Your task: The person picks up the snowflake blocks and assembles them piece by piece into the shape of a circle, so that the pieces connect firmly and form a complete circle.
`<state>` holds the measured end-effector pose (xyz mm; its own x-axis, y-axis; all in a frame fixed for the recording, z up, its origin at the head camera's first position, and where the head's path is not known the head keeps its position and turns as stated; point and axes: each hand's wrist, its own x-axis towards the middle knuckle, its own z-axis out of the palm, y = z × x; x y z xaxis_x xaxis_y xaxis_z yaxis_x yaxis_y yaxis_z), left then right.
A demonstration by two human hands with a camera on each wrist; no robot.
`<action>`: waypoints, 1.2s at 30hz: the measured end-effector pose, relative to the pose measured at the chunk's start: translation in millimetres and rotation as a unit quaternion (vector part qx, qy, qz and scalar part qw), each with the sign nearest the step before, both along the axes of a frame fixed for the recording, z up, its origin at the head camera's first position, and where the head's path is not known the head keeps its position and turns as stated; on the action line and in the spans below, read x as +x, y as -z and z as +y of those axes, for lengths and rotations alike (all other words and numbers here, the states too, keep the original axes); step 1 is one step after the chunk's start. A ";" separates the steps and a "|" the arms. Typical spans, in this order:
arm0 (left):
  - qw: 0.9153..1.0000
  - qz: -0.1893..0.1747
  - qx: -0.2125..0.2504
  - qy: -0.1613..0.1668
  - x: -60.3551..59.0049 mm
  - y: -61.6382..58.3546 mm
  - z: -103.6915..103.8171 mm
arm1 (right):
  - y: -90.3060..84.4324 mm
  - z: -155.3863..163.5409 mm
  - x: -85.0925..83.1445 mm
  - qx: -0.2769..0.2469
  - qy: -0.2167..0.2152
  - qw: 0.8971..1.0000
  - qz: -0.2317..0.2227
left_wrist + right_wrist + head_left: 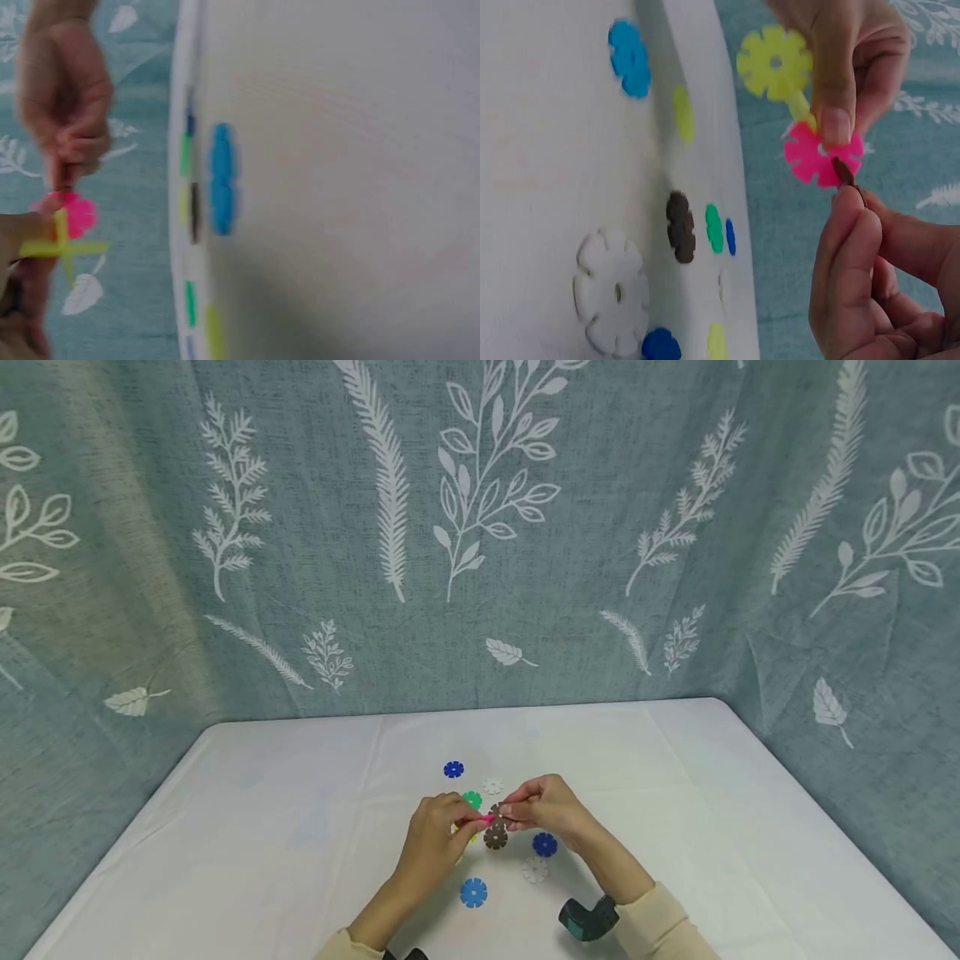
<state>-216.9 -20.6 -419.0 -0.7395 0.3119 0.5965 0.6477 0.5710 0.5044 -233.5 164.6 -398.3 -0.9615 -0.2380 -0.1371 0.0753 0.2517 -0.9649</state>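
Two bare hands meeting just above a white table point(300, 793), seen from a head camera, with snowflake-shaped plastic connector discs scattered beneath and around them.

Left hand point(437, 837) pinching a small assembly: a pink disc point(821, 154) slotted together with a yellow-green disc point(774, 63), thumb pressed on the pink one near its centre hole. Right hand point(543, 804) pinching a brown disc point(845, 174) edge-on between thumb and fingertips, its rim touching the notched edge of the pink disc. Both hands closed on their pieces, held in the air over the middle of the table, near its front.

On the table: another brown disc point(495, 837) just below the hands, a green disc point(472, 799) partly hidden behind the left hand, a dark blue disc point(453, 769) farther back, a second dark blue disc point(544, 844) to the right, a light blue disc point(473, 892) nearer the front, and white discs point(535, 869) hard to pick out against the cloth. Leaf-patterned teal curtain point(480, 527) behind.

Probably best done by lining a notch of the brown disc squarely with a notch of the pink one, at a right angle, then pushing straight in. Left-hand grip close to the joint likely to stop the assembly twisting. Exact notch alignment not visible; left-wrist view blurred.
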 end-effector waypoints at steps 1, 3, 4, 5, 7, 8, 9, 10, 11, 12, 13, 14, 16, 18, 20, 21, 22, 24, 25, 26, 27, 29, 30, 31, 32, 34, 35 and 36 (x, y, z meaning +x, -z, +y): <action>0.999 -0.045 0.004 0.012 -0.1 -2.8 -0.8 | -0.1 0.8 0.0 0.005 -0.003 1.000 0.001; 0.992 -0.122 0.014 0.030 -2.1 -8.1 -2.7 | -0.1 2.5 -0.1 0.020 -0.011 1.000 0.003; 0.987 -0.154 0.019 0.039 -3.8 -10.2 -3.4 | 0.0 3.1 0.1 0.025 -0.016 1.000 0.004; 0.981 -0.185 0.025 0.048 -6.1 -11.6 -4.0 | 0.4 3.4 0.3 0.031 -0.022 0.999 0.006; 0.969 -0.237 0.038 0.063 -10.6 -12.7 -4.5 | 1.8 3.4 1.1 0.037 -0.035 0.999 0.012; 0.963 -0.256 0.044 0.071 -12.6 -12.5 -4.5 | 2.7 3.0 1.6 0.037 -0.042 0.998 0.015; 0.957 -0.276 0.049 0.080 -14.4 -11.9 -4.6 | 3.6 2.5 2.0 0.036 -0.049 0.998 0.018; 0.950 -0.296 0.054 0.090 -15.8 -11.1 -4.6 | 4.5 2.3 2.4 0.034 -0.055 0.998 0.021; 0.942 -0.316 0.061 0.100 -16.8 -10.2 -4.8 | 5.5 2.8 2.6 0.031 -0.060 0.997 0.023; 0.934 -0.333 0.067 0.106 -17.2 -9.7 -5.1 | 6.5 4.2 2.5 0.030 -0.066 0.997 0.027; 0.928 -0.348 0.073 0.110 -17.3 -9.4 -5.5 | 7.4 6.6 2.5 0.033 -0.071 0.996 0.031; 0.925 -0.357 0.078 0.107 -17.3 -9.1 -6.1 | 8.0 10.3 2.2 0.040 -0.075 0.996 0.037; 0.919 -0.373 0.087 0.092 -16.8 -9.6 -7.4 | 9.8 22.0 1.2 0.070 -0.088 0.992 0.056; 0.918 -0.380 0.090 0.068 -16.7 -9.8 -8.8 | 12.3 37.1 -0.3 0.113 -0.110 0.984 0.081; 0.917 -0.385 0.095 0.043 -16.7 -9.8 -10.0 | 15.0 51.6 -1.3 0.152 -0.133 0.975 0.095; 0.916 -0.389 0.097 0.034 -16.6 -9.8 -10.5 | 17.0 58.1 -2.0 0.167 -0.144 0.970 0.100; 0.915 -0.391 0.099 0.027 -16.5 -9.5 -10.8 | 18.9 63.4 -2.5 0.178 -0.153 0.967 0.101; 0.913 -0.396 0.101 0.021 -16.2 -8.6 -11.2 | 22.8 70.2 -3.4 0.190 -0.163 0.963 0.103; 0.911 -0.398 0.102 0.022 -16.0 -8.3 -11.2 | 24.7 72.0 -3.7 0.194 -0.165 0.961 0.104; 0.910 -0.401 0.104 0.023 -15.9 -8.0 -11.1 | 26.5 72.9 -4.0 0.199 -0.164 0.960 0.106; 0.909 -0.402 0.105 0.024 -15.7 -7.7 -10.8 | 28.1 73.0 -4.1 0.204 -0.161 0.959 0.109; 0.908 -0.404 0.107 0.027 -15.8 -6.4 -10.0 | 30.4 71.4 -4.1 0.215 -0.155 0.957 0.115; 0.907 -0.406 0.109 0.027 -15.8 -5.7 -9.5 | 31.1 70.4 -3.9 0.222 -0.150 0.956 0.120; 0.906 -0.408 0.111 0.026 -15.6 -5.7 -9.4 | 31.3 68.8 -3.9 0.231 -0.146 0.954 0.125; 0.905 -0.410 0.113 0.024 -15.3 -5.6 -9.4 | 31.2 67.4 -3.8 0.241 -0.142 0.951 0.130; 0.904 -0.411 0.118 0.024 -14.9 -4.6 -9.3 | 30.5 65.2 -3.3 0.250 -0.135 0.949 0.138; 0.903 -0.412 0.119 0.024 -14.6 -4.3 -9.3 | 29.8 64.7 -2.8 0.250 -0.132 0.949 0.141; 0.902 -0.413 0.122 0.025 -14.3 -4.2 -9.4 | 28.8 64.2 -2.2 0.248 -0.128 0.950 0.142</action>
<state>-231.2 -30.0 -414.8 -0.9518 0.2911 -0.0964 0.0149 0.3580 0.9336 -235.8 228.8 -427.2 -0.8955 -0.4434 -0.0382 -0.2947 0.6551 -0.6957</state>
